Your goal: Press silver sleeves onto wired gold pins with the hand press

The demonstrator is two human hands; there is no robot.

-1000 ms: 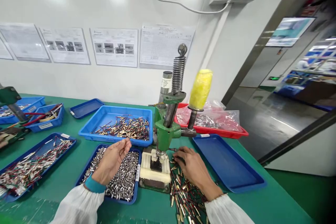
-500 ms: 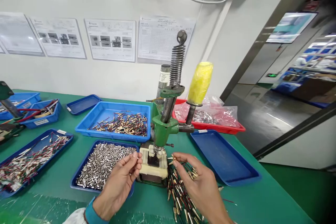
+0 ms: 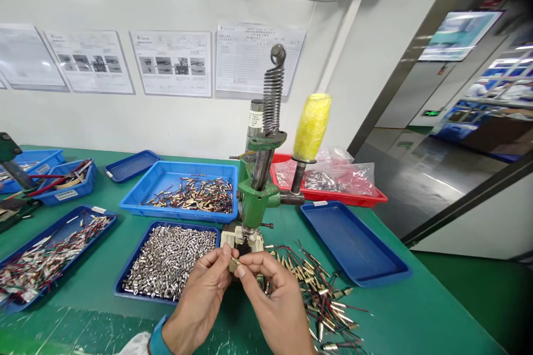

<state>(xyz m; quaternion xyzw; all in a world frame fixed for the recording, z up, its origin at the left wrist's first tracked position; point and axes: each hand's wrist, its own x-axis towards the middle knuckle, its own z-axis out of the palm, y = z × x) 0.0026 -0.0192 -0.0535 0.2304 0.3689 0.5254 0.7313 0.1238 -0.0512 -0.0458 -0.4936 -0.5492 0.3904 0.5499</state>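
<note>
Brought together from either side of the press's base half a second ago, a worker's left hand (image 3: 202, 297) and right hand (image 3: 277, 305) now meet just in front of the green press (image 3: 254, 199), a small brass-colored connector (image 3: 234, 264) pinched between their fingertips. Both wrists angle inward from the lower edge of the view, the backs of the hands turned outward. The left thumb and forefinger close on the connector's far end; the right thumb presses from below, with the forefinger bent over the top. Whether a separate silver piece sits between the left fingertips is too small to tell. Above the left wrist show a teal band (image 3: 158, 338) and a white cuff (image 3: 135, 344). Beyond the left hand, silver metal parts (image 3: 170, 260) fill a blue tray (image 3: 120, 291) on the green surface (image 3: 441, 310). Beside the right hand, brass-tipped wire leads (image 3: 306, 274) lie in a loose heap. Over the press's right side stands a yellow-wrapped handle (image 3: 312, 127), tilted slightly and untouched.
</note>
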